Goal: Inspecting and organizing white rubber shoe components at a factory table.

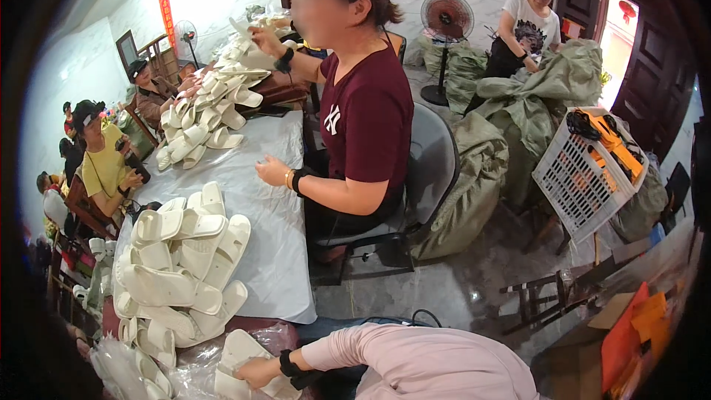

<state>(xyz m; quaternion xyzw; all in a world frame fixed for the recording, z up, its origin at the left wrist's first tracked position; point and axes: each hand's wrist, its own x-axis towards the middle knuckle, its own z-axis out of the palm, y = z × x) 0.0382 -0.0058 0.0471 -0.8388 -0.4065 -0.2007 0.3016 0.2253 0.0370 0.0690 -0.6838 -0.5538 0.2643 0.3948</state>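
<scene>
The person's right hand [257, 372], at the lower edge, holds a cream slide slipper [241, 347], fingers closed at its strap. The left hand is out of view, so what it holds cannot be told. The held slipper is just in front of a large near heap of slide slippers [167, 289], over glossy dark-red sheeting [272, 332] at the end of the white-covered table [278, 252].

As far as the view allows a judgement, much handling is left: the near heap is loose and jumbled, soles and straps facing different ways, and a second heap [196, 133] fills the table's far end. One slipper is in hand. Clear plastic [118, 370] bunches at the lower left, with a few slippers beside it; whether any are bagged is unclear. No neatly sorted stack stands out, so the amount finished cannot be counted. A co-worker in a maroon shirt [370, 118] sits alongside the table, one hand raised near the far heap. Bulky woven sacks [470, 192] stand behind the chair; their contents are hidden.
</scene>
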